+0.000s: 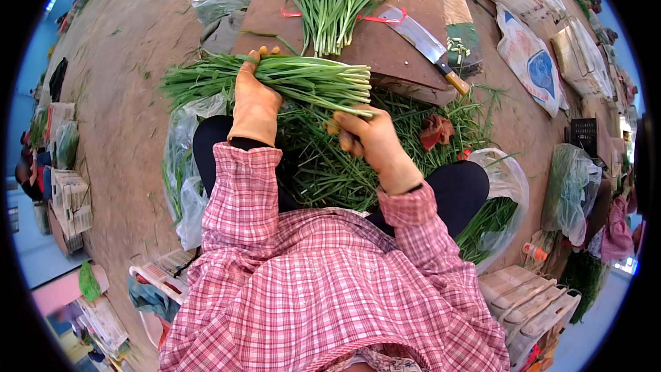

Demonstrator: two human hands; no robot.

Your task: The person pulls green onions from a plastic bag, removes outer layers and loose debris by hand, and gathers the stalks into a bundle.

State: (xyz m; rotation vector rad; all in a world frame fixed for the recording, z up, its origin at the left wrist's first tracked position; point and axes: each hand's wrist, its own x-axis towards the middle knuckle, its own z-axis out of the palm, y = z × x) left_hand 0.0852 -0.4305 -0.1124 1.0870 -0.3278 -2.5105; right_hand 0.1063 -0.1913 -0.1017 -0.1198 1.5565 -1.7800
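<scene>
My left hand [256,100], in an orange-tan glove, is closed around a bunch of garlic chives [303,77]. The leaves point left and the pale stem ends point right. Just below those ends, my gloved right hand [372,139] has its fingers curled, with thumb and forefinger pinching a stalk that hangs lower than the bunch. Another pile of garlic chives [332,7] lies on the brown board [268,21] in front of me, a red tie [380,19] beneath it. A cleaver [425,43] with a wooden handle rests on the board's right side.
Loose chives and trimmings [323,158] fill the space between my knees. Plastic bags of greens stand by my left knee [182,165] and right knee [506,200]. Cut stem pieces [458,50] lie right of the cleaver. White crates [527,303] stand behind me at right.
</scene>
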